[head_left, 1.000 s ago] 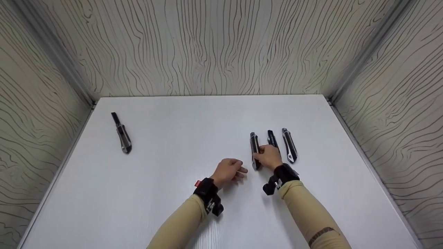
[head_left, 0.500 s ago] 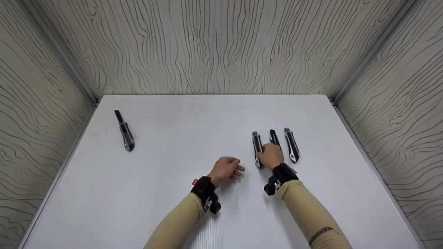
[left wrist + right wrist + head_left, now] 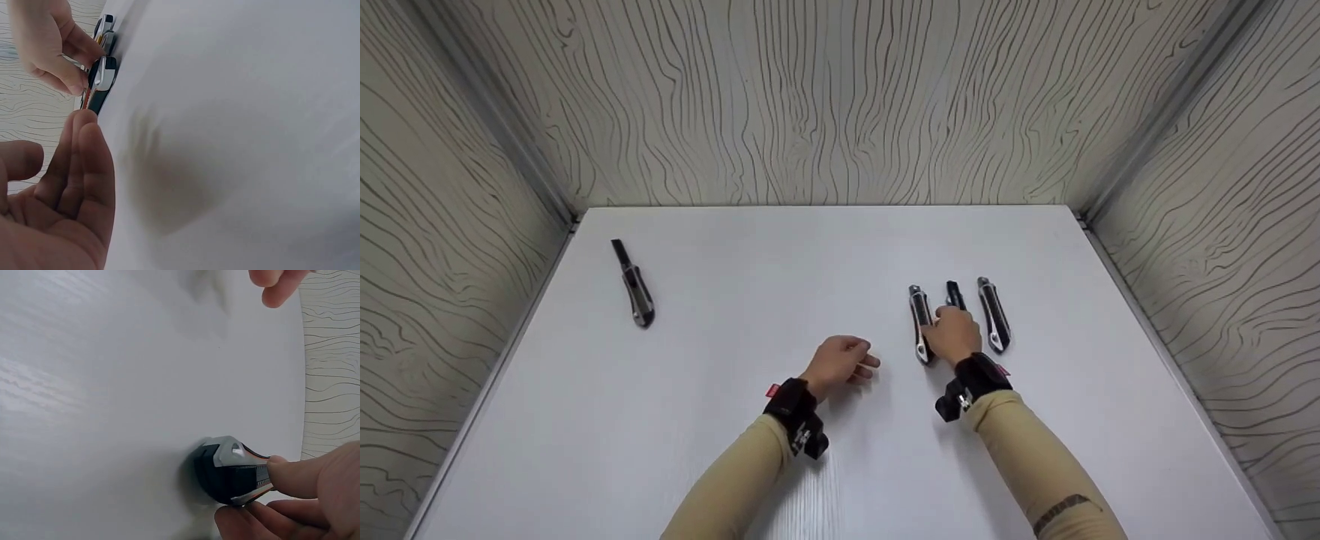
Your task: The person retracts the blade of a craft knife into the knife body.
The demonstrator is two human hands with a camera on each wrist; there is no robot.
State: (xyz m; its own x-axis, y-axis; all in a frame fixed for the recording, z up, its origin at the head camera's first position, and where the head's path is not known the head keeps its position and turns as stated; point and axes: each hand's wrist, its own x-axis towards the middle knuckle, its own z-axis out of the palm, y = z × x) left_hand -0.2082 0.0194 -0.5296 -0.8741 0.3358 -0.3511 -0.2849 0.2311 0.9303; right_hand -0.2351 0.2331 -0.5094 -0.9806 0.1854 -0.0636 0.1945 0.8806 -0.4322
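My right hand [image 3: 955,335] is at a grey-and-black utility knife [image 3: 919,319] lying on the white table, the leftmost of three on the right. In the right wrist view, my thumb lies along one side of this knife [image 3: 230,469] and my fingers along the other, pinching it. The middle, black knife [image 3: 954,294] is partly hidden behind that hand. To its right lies another grey-and-black knife [image 3: 995,315]. My left hand [image 3: 838,362] hovers over the table to the left, fingers loosely bent and holding nothing; its shadow falls on the tabletop in the left wrist view.
Far to the left on the white table [image 3: 735,300] lies another utility knife [image 3: 637,289], with a dark narrow end pointing to the back. Wood-grain panels [image 3: 825,105] enclose the back and both sides.
My left hand has drawn a little to the left, away from the right hand. The right hand has stayed at the leftmost of the three knives, and the view has shifted slightly.
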